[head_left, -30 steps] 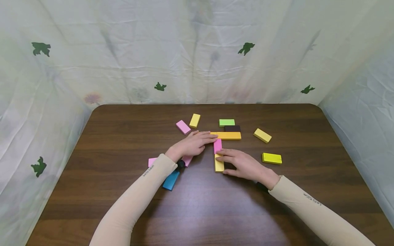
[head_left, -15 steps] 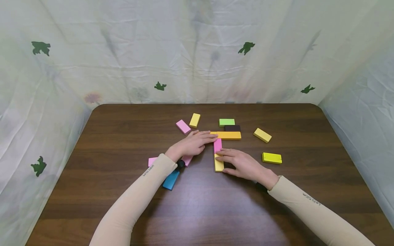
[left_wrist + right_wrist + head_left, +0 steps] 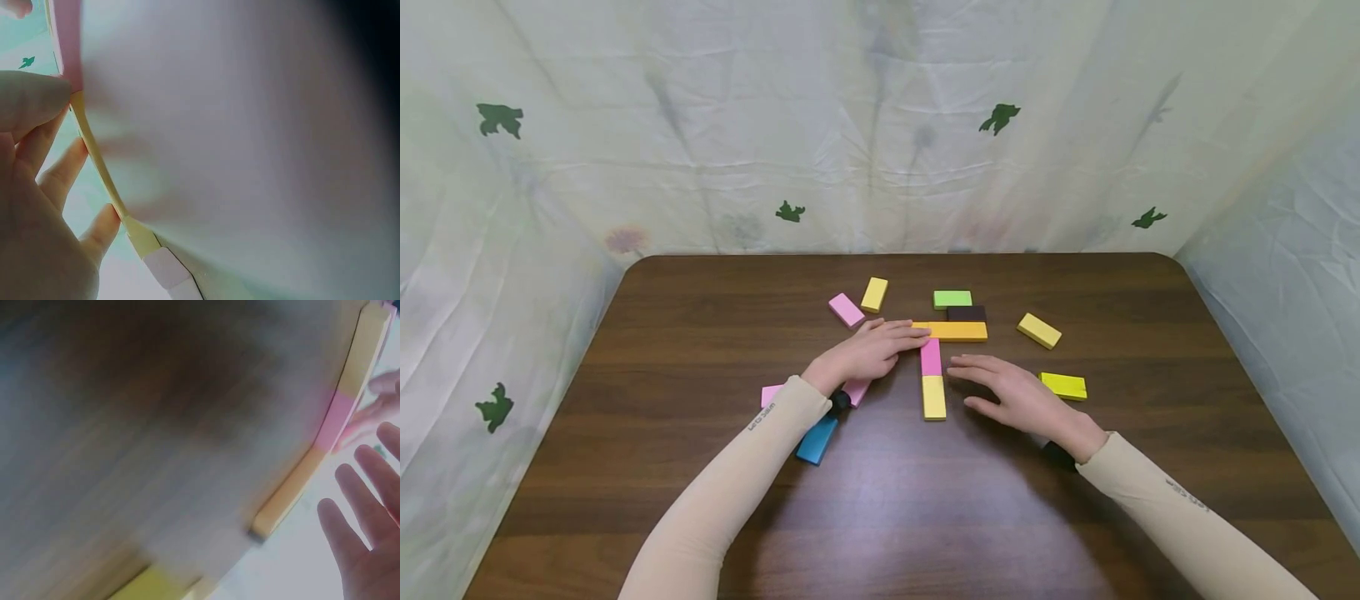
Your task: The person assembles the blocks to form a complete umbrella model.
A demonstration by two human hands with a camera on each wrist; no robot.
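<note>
In the head view, my left hand [image 3: 871, 352] lies over the left part of an orange row of blocks [image 3: 957, 332], fingers stretched out and fingertips touching it. The left wrist view has the thumb [image 3: 37, 100] beside the end of a pink block [image 3: 67, 44]. A pink block [image 3: 930, 357] and a pale yellow block [image 3: 934, 397] run end to end from the row toward the front. My right hand [image 3: 1018, 396] hovers just right of these two, apart from them, fingers extended and holding nothing. A black block [image 3: 966, 313] and a green block [image 3: 952, 298] lie behind the orange row.
Loose blocks lie about the brown table [image 3: 880, 517]: pink [image 3: 847, 309] and yellow [image 3: 875, 294] at back left, yellow [image 3: 1039, 331] and bright yellow [image 3: 1063, 386] at right, blue [image 3: 817, 440] and pink [image 3: 771, 395] near the left wrist. Curtains hang behind.
My right hand has let go of the pink and pale yellow blocks and drawn back to the right. The left hand and the blocks stay in place.
</note>
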